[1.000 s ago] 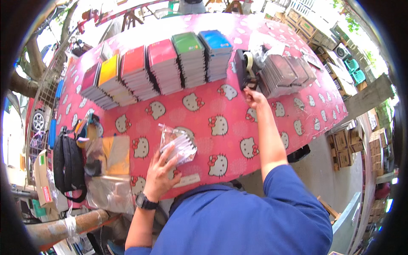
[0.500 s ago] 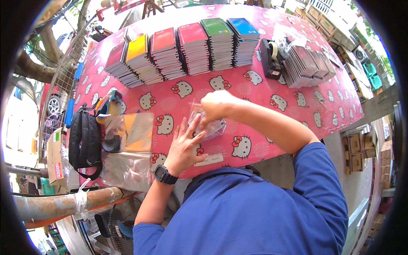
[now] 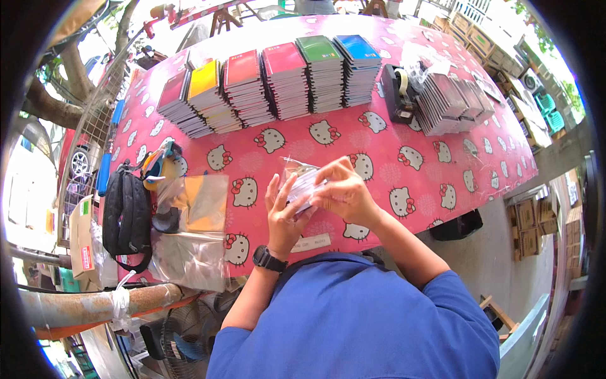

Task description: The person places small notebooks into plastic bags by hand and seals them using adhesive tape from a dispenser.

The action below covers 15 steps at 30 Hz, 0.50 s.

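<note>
The pink tabletop [image 3: 291,143] carried a notebook row [image 3: 285,88]. Right of the row sat a black tape dispenser [image 3: 395,96]. On the row's near side, the left hand [image 3: 285,222], fingers half-curled, held a clear packet [image 3: 300,186]; the right hand's [image 3: 346,192] bent fingers touched its right edge, their grip unclear.

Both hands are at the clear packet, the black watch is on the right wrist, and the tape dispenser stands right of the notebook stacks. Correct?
One slip: the head view shows the black watch on the left wrist, not the right. The rest stands: left hand and right hand at the clear packet, tape dispenser right of the notebook stacks.
</note>
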Available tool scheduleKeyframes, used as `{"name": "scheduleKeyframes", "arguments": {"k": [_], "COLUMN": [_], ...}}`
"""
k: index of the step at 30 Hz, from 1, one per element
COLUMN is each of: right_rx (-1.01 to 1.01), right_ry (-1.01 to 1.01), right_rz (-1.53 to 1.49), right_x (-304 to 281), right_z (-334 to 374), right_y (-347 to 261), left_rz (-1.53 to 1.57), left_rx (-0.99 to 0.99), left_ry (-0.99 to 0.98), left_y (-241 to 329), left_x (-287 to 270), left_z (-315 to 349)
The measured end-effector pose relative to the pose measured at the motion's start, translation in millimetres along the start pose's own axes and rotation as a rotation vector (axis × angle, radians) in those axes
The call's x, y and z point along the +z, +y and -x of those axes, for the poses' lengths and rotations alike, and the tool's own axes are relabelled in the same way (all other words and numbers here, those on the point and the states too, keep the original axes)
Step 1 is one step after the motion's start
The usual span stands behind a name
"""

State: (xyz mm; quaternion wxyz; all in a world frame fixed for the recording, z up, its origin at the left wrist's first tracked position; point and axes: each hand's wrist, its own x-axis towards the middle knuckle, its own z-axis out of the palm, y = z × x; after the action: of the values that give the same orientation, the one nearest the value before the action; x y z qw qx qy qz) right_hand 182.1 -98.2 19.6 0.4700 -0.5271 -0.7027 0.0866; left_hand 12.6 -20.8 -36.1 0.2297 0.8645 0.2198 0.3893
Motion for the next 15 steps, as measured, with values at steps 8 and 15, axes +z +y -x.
{"name": "scheduleKeyframes", "arguments": {"k": [8,15], "right_rx": [0.653,0.057], "right_ry": [-0.106,-0.113], "right_rz": [-0.601,-0.184], "right_x": [19,3], "right_z": [-16,1], "right_y": [41,12], "left_rz": [0.237,0.306], "left_rx": [-0.314,-0.119], "left_ry": [0.050,-0.236], "left_y": [-25,-15], "left_x": [-4,-24], "left_z": [-8,-27]}}
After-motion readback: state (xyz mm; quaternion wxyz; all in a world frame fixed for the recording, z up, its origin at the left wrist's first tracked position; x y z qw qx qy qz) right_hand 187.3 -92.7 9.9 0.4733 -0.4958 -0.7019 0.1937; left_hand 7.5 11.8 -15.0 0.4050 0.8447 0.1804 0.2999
